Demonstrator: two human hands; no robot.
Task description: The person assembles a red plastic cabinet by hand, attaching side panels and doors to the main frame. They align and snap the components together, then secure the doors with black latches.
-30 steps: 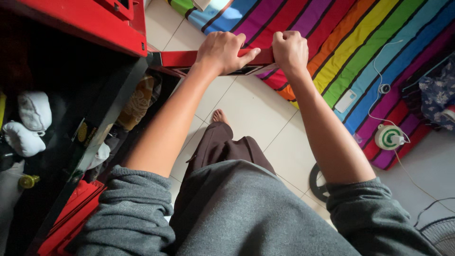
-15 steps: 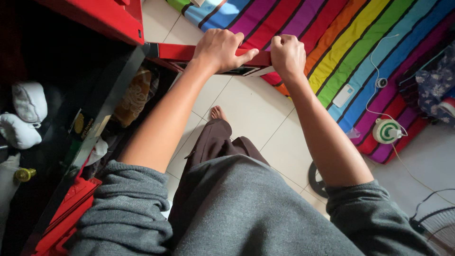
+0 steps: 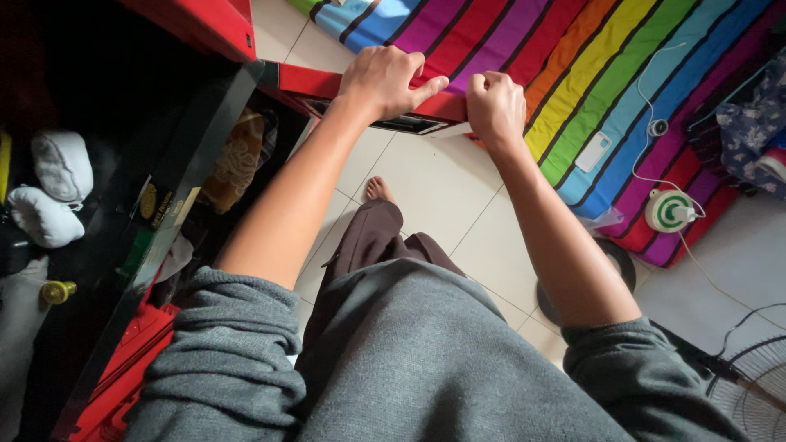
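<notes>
Both hands gripping edge of red cabinet door, seen from above.

Nearest: grey sweater sleeves pushed up, brown trousers and bare foot (image 3: 378, 190) on white tiled floor (image 3: 434, 196). Further out, left hand (image 3: 383, 78) flat over top edge of red door (image 3: 315, 82), fingers curled over it, thumb stretched along the edge. Right hand (image 3: 494, 106) just beside, clenched tight on door's end. Door swung out from red-and-black cabinet (image 3: 176, 205) at left. Beyond hands, rainbow-striped mat (image 3: 606, 65) with white cable and round white-green device (image 3: 670, 210).
</notes>
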